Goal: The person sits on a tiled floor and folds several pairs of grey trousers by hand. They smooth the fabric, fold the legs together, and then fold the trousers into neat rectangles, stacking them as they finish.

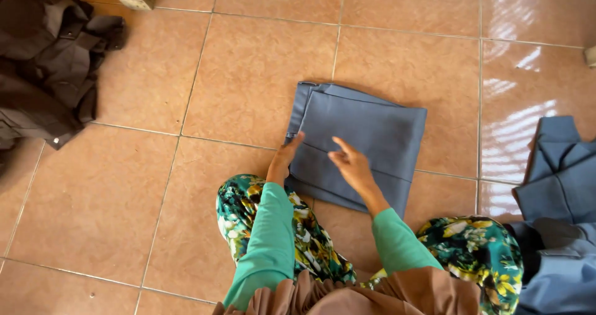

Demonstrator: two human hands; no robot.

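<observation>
A floor of large glossy orange-tan ceramic tiles (248,66) fills the view, and everything lies on it. Far off to the left of both hands sits a heap of dark brown cloth garments (46,60); close on the right of the right hand is a stack of grey-blue cloth pieces (559,184), apart from the one being handled.

Directly ahead of the hands lies the folded grey-blue cloth rectangle (366,135), flat on the tiles, its long axis running left to right and dipping slightly toward the right, its layered fold edges stacked along the left side.

The left hand (284,159) rests at the cloth's near-left edge, fingers together and laid along that edge, pressing rather than pinching. The right hand (351,163) lies on top of the cloth near its middle, palm down, fingers loosely spread with the forefinger stretched forward; it grasps nothing. So most of the cloth extends ahead and to the right of both hands, and the right hand is the nearer to its centre, the left to its folded edge.
</observation>
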